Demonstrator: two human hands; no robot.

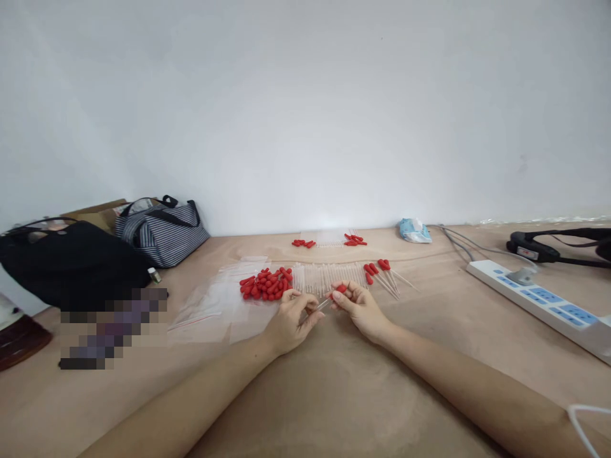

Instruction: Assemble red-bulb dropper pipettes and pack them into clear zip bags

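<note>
Near the middle of the table, my left hand (pixel 294 320) pinches a thin clear tube (pixel 323 305). My right hand (pixel 361 310) grips a red rubber bulb (pixel 339 289) at the tube's upper right end; whether the two are joined is too small to tell. Just beyond my left hand lies a pile of red bulbs (pixel 266 284) on clear plastic bags. A row of clear tubes (pixel 324 275) stretches behind both hands. Several tubes with red bulbs on their ends (pixel 384 264) rest to the right of that row.
Farther back are more tubes (pixel 329 243) between small groups of red bulbs (pixel 355 240). Plastic bags (pixel 205 305), a striped bag (pixel 165 235) and a black bag (pixel 76 264) are on the left. A blue mask (pixel 414 230), power strip (pixel 539 299) and black headset (pixel 554 247) are on the right.
</note>
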